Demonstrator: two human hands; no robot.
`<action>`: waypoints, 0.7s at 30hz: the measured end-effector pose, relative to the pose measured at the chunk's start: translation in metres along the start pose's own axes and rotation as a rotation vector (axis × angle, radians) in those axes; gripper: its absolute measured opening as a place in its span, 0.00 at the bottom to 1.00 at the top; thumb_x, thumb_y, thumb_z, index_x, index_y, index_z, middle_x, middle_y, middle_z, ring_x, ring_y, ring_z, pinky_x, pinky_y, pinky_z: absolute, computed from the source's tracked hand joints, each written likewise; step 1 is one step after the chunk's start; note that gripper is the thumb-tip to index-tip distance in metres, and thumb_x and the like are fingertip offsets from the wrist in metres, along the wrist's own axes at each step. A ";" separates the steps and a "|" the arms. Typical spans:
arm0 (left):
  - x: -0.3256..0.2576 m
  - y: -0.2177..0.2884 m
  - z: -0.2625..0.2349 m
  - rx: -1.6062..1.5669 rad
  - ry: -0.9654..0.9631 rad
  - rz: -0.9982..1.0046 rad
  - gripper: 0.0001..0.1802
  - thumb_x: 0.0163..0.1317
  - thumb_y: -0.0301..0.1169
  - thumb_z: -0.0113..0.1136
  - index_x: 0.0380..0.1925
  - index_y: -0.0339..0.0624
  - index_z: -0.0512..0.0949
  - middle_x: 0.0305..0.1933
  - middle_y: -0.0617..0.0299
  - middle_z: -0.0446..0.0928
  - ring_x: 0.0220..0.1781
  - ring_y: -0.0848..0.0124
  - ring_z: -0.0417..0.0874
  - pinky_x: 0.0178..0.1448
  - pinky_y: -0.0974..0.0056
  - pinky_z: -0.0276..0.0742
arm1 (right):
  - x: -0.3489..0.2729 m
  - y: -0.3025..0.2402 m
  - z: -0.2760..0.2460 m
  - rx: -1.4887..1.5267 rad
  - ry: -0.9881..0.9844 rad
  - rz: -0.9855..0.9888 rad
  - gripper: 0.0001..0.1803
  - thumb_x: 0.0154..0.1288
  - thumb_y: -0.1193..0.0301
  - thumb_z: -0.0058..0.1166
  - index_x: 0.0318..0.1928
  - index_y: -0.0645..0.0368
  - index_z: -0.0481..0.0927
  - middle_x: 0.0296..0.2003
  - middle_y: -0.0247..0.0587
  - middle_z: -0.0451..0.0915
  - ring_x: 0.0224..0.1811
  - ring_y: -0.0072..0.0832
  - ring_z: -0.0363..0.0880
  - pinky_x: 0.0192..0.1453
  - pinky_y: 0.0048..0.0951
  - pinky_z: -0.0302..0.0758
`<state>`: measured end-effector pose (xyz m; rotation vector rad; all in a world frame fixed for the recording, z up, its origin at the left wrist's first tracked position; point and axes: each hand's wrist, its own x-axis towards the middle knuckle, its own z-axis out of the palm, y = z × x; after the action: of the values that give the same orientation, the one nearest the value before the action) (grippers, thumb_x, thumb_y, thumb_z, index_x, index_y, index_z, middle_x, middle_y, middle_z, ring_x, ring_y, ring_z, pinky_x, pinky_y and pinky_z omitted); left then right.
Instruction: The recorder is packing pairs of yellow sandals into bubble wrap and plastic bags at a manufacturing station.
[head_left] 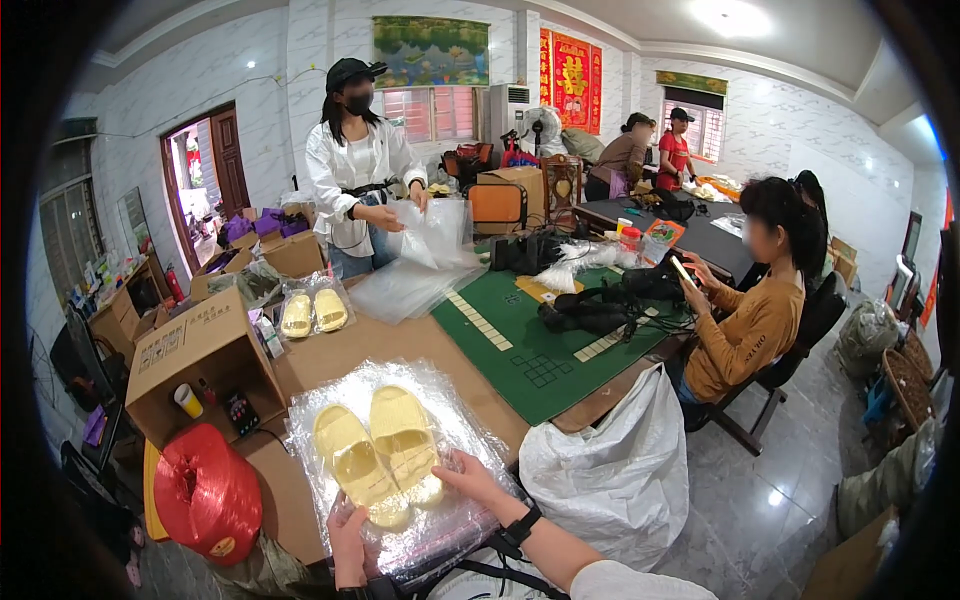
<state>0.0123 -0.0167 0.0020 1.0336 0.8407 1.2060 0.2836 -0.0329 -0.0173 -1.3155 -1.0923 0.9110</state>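
Note:
A pair of pale yellow slide slippers (402,428) lies side by side in a clear plastic bag (455,425), toes pointing away from me. Beneath it is a pile of shiny clear bags (308,455) at the near edge of the table. My left hand (347,535) grips the near left edge of the bag by the left slipper's heel. On the other side, my right hand (468,478) pinches the bag next to the right slipper's heel, a black band around that wrist. Some fingertips are hidden under or behind the plastic.
To the left are a red roll of plastic twine (208,490) and an open cardboard box (205,360). Another bagged yellow pair (328,310) lies farther back. A co-worker (350,190) handles clear sheets; another, seated (760,320), holds a phone. A white sack (610,475) stands right.

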 end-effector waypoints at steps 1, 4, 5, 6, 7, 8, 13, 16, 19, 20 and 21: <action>0.000 0.000 0.001 0.000 -0.001 -0.001 0.34 0.61 0.20 0.55 0.69 0.26 0.61 0.51 0.57 0.79 0.48 0.73 0.80 0.54 0.71 0.74 | -0.001 0.003 -0.002 0.000 0.001 0.000 0.26 0.65 0.60 0.63 0.56 0.66 0.76 0.45 0.36 0.82 0.43 0.20 0.79 0.49 0.24 0.77; -0.002 0.001 -0.001 -0.004 0.085 -0.038 0.33 0.61 0.20 0.56 0.68 0.27 0.62 0.53 0.57 0.79 0.49 0.73 0.79 0.54 0.70 0.75 | -0.004 -0.015 0.001 0.205 -0.104 0.039 0.25 0.66 0.59 0.63 0.55 0.65 0.77 0.44 0.35 0.82 0.42 0.18 0.79 0.47 0.23 0.77; -0.003 0.003 0.000 0.000 0.071 -0.031 0.33 0.61 0.19 0.56 0.68 0.26 0.62 0.54 0.54 0.79 0.51 0.70 0.80 0.56 0.69 0.75 | -0.004 -0.012 -0.001 0.177 -0.096 0.046 0.25 0.66 0.59 0.63 0.55 0.65 0.77 0.44 0.36 0.82 0.42 0.19 0.79 0.47 0.24 0.77; -0.003 0.004 0.001 0.004 0.058 -0.024 0.34 0.60 0.18 0.57 0.68 0.26 0.62 0.55 0.51 0.79 0.54 0.68 0.81 0.57 0.67 0.75 | -0.004 -0.009 -0.002 0.149 -0.089 0.053 0.26 0.65 0.59 0.63 0.55 0.66 0.77 0.44 0.36 0.82 0.42 0.19 0.79 0.47 0.24 0.77; -0.002 0.004 0.003 0.004 0.053 -0.025 0.34 0.60 0.18 0.57 0.68 0.26 0.62 0.55 0.51 0.79 0.54 0.68 0.81 0.57 0.67 0.75 | -0.001 -0.001 -0.002 0.148 -0.084 0.052 0.26 0.65 0.59 0.63 0.55 0.66 0.77 0.44 0.36 0.82 0.42 0.19 0.79 0.47 0.24 0.77; -0.001 0.004 0.003 -0.009 0.043 -0.024 0.34 0.60 0.18 0.58 0.67 0.26 0.62 0.55 0.52 0.79 0.53 0.68 0.80 0.57 0.67 0.75 | 0.001 0.002 -0.001 0.104 -0.043 0.037 0.26 0.65 0.59 0.63 0.54 0.66 0.77 0.44 0.36 0.82 0.42 0.19 0.78 0.46 0.24 0.77; -0.001 -0.001 -0.001 0.027 0.126 -0.035 0.32 0.61 0.20 0.55 0.67 0.27 0.64 0.51 0.56 0.79 0.48 0.72 0.80 0.53 0.69 0.75 | -0.005 -0.014 0.001 0.147 -0.077 0.069 0.28 0.64 0.58 0.65 0.55 0.67 0.76 0.43 0.36 0.82 0.41 0.19 0.78 0.45 0.24 0.77; 0.000 0.003 0.004 0.026 0.022 0.004 0.32 0.61 0.20 0.55 0.67 0.27 0.64 0.50 0.57 0.79 0.47 0.72 0.80 0.52 0.69 0.75 | -0.003 -0.007 -0.003 0.077 -0.032 -0.004 0.30 0.64 0.57 0.65 0.56 0.68 0.76 0.44 0.38 0.82 0.41 0.20 0.78 0.45 0.25 0.77; -0.004 0.008 0.007 0.029 0.035 0.017 0.32 0.61 0.21 0.55 0.67 0.27 0.64 0.50 0.56 0.80 0.47 0.71 0.80 0.53 0.68 0.75 | -0.007 -0.019 -0.002 0.095 -0.087 0.111 0.30 0.64 0.57 0.65 0.56 0.69 0.76 0.45 0.40 0.82 0.42 0.21 0.79 0.46 0.25 0.77; -0.003 0.007 0.006 0.043 0.053 -0.009 0.32 0.61 0.21 0.55 0.67 0.27 0.64 0.50 0.56 0.79 0.47 0.70 0.80 0.53 0.67 0.75 | -0.007 -0.018 -0.001 0.123 -0.067 0.091 0.29 0.64 0.57 0.65 0.55 0.69 0.76 0.43 0.39 0.82 0.41 0.21 0.79 0.46 0.25 0.77; -0.003 0.007 0.005 0.058 0.071 -0.035 0.32 0.61 0.22 0.55 0.67 0.27 0.64 0.50 0.56 0.79 0.48 0.70 0.80 0.54 0.67 0.75 | -0.007 -0.018 0.000 0.150 -0.046 0.070 0.28 0.64 0.57 0.65 0.54 0.68 0.77 0.42 0.37 0.82 0.40 0.20 0.78 0.45 0.25 0.77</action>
<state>0.0144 -0.0204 0.0107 1.0239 0.9500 1.2005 0.2807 -0.0408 0.0003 -1.2199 -0.9980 1.0596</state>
